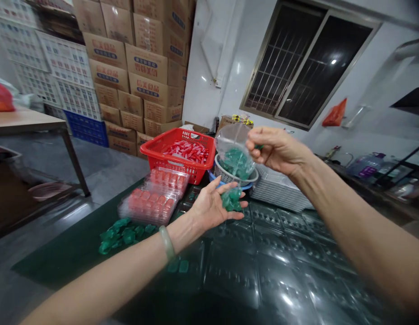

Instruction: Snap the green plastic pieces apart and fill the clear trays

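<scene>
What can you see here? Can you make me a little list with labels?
Left hand: palm up, holding green packets
Right hand: pinches a small green piece
Clear bag: more green ones inside, above white strainer
Red basket: red packets inside
Table: clear trays of red pieces, loose green pile

Left hand (212, 205) cups green packets (231, 199); right hand (275, 149) pinches one above a colander (223, 174).

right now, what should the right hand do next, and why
Probably lower the right hand toward the clear tray below and set the green piece it pinches into a pocket. The left hand cups more green pieces ready to follow, and the tray's pockets look mostly unfilled.
</scene>
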`<state>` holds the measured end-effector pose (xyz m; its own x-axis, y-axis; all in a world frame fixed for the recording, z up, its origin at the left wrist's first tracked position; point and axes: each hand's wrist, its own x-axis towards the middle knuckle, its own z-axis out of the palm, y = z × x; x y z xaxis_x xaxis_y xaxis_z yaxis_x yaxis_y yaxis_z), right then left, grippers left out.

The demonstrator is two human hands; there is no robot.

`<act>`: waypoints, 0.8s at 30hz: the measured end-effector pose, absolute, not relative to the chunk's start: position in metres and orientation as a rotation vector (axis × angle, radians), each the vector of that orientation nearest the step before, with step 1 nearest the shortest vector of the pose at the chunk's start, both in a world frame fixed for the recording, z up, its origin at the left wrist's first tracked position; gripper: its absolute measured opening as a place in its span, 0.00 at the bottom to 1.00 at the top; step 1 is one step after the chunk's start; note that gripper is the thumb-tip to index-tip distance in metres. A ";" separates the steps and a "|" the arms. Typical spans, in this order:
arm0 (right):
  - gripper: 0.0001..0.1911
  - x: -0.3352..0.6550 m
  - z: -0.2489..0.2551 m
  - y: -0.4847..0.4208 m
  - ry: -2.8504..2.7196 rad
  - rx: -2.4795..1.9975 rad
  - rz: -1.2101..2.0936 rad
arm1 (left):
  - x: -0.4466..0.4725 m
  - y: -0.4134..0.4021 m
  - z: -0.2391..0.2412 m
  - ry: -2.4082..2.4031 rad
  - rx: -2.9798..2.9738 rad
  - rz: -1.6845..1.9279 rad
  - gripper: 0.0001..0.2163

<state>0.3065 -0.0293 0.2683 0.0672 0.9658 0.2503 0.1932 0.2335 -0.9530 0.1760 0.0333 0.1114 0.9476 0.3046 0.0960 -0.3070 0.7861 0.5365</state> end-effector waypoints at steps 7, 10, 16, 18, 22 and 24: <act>0.07 0.305 0.221 -0.022 -1.860 -1.683 0.760 | 0.172 0.028 0.095 0.230 0.466 0.423 0.21; 0.08 0.297 0.198 -0.024 -2.046 -1.727 0.581 | 0.169 0.029 0.085 0.237 0.451 0.418 0.21; 0.10 0.266 0.147 -0.038 -2.130 -1.740 0.224 | 0.158 0.033 0.065 0.394 0.480 0.524 0.10; 0.09 0.258 0.137 -0.040 -2.138 -1.788 0.144 | 0.154 0.035 0.061 0.454 0.452 0.558 0.07; 0.15 0.254 0.129 -0.035 -2.049 -1.787 0.062 | 0.150 0.038 0.068 0.406 0.401 0.546 0.08; 0.18 0.256 0.128 -0.031 -2.008 -1.765 0.058 | 0.151 0.039 0.075 0.373 0.391 0.545 0.09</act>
